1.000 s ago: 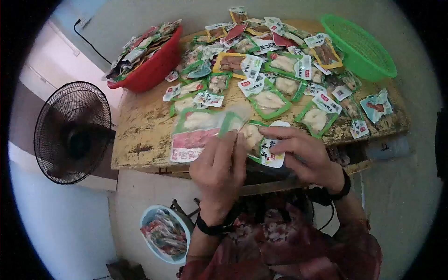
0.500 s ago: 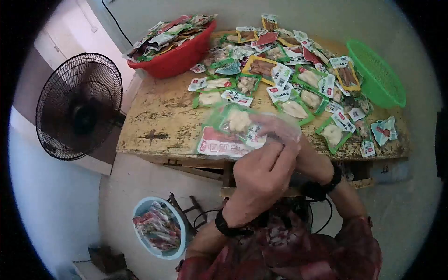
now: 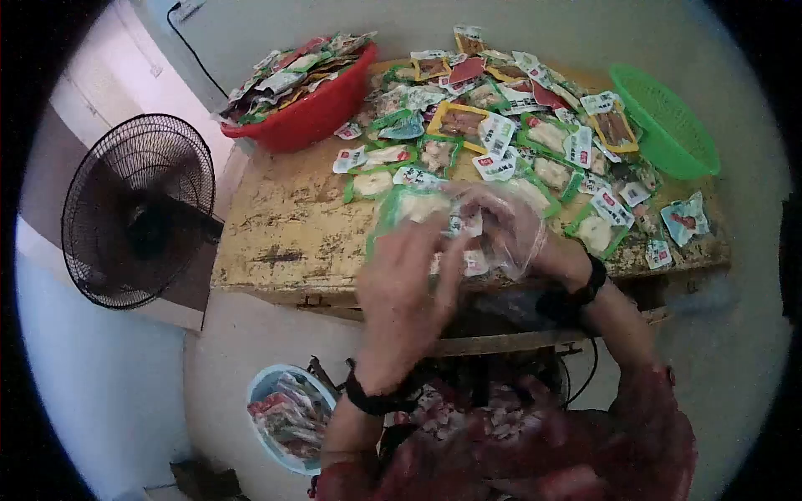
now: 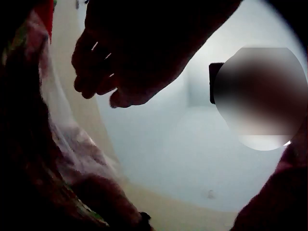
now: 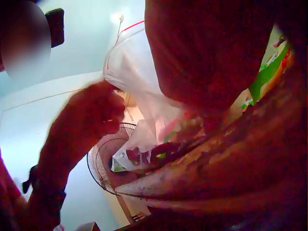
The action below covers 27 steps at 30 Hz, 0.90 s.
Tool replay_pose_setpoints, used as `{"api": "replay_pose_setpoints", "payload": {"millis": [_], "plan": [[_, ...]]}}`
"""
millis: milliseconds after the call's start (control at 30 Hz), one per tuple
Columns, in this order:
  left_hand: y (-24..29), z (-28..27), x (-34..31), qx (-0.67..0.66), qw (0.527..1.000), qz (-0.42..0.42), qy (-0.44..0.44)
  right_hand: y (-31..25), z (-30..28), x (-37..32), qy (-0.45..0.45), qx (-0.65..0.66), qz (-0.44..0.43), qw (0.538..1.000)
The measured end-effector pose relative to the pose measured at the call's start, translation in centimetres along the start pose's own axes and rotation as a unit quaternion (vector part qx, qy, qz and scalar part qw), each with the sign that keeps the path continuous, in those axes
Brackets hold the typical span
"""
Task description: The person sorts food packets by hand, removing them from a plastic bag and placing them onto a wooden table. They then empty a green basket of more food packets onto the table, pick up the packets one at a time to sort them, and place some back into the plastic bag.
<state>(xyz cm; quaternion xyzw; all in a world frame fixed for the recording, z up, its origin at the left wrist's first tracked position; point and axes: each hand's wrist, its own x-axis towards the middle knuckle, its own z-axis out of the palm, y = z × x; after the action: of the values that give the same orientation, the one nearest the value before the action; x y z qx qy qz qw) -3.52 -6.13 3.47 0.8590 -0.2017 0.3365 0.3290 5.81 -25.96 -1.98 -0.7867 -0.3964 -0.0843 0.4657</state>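
Observation:
A clear plastic bag (image 5: 134,72) is held up over the near side of the table, with a green-edged packet of pale food (image 3: 418,206) showing at its left part. My right hand (image 3: 514,219) grips the bag, and loose clear film bunches around its fingers. To the left of it, my blurred left hand (image 3: 405,280) hovers in front of the bag, covering part of it. In the left wrist view those fingers (image 4: 96,72) are bent loosely with nothing between them, apart from the plastic.
Sealed food packets (image 3: 551,138) pile up across the back of the yellow worn table (image 3: 276,234). A red basin (image 3: 309,113) heaped with packets stands back left, a green basket (image 3: 668,125) back right. On the floor is a blue tub (image 3: 271,384) of filled bags; a fan (image 3: 138,209) stands left.
A packet was picked from the table edge and brought against the bag. The right hand took over the bag's film, while the left hand moved right across it and then back left.

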Motion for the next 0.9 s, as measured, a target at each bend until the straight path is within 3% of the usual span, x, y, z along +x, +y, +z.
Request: {"api": "replay_pose_setpoints", "payload": {"millis": [67, 133, 167, 267, 300, 400, 500, 633, 700, 733, 800, 900], "plan": [[-2.7, -1.3, 1.3, 0.099, 0.995, -0.011, 0.001, -0.2, -0.3, 0.4, 0.015, -0.009, -0.005, 1.0], [-7.0, -1.2, 1.7, 0.078, 0.995, -0.017, -0.06, 0.0, 0.4, 0.4, 0.013, 0.004, 0.02, 1.0], [-8.9, -0.9, 1.8, 0.069, 0.993, -0.022, -0.089, 0.1, 0.6, 0.5, 0.024, 0.016, -0.011, 1.0], [-11.7, -0.4, 2.8, -0.213, 0.938, -0.191, -0.195, 0.4, 0.5, 1.6, 0.041, 0.018, -0.103, 0.994], [-11.9, -0.7, 3.5, -0.242, 0.925, -0.202, -0.213, 0.6, 0.3, 1.9, 0.041, -0.001, -0.13, 0.991], [-11.9, -1.0, 5.0, -0.348, 0.87, -0.247, -0.245, 0.4, 0.1, 2.3, 0.005, -0.007, -0.115, 0.993], [-11.5, -1.6, 5.5, -0.344, 0.86, -0.26, -0.274, -0.2, -0.1, 3.5, -0.037, 0.047, -0.116, 0.991], [-11.7, -2.3, 5.4, -0.34, 0.846, -0.274, -0.305, -4.0, -1.8, 5.2, -0.114, 0.185, 0.006, 0.976], [-11.5, -3.0, 5.5, -0.276, 0.841, -0.302, -0.353, -4.5, -1.6, 6.4, -0.14, 0.121, -0.036, 0.982], [-11.3, -3.1, 5.5, -0.301, 0.837, -0.3, -0.346, -4.1, -1.8, 7.0, -0.154, 0.0, -0.116, 0.981], [-10.7, -3.1, 5.2, -0.35, 0.826, -0.294, -0.33, -4.0, -2.2, 7.9, -0.184, -0.111, -0.185, 0.959], [-10.0, -3.2, 4.3, -0.351, 0.834, -0.319, -0.282, -3.2, -3.2, 8.5, -0.21, -0.049, -0.194, 0.957]]}}
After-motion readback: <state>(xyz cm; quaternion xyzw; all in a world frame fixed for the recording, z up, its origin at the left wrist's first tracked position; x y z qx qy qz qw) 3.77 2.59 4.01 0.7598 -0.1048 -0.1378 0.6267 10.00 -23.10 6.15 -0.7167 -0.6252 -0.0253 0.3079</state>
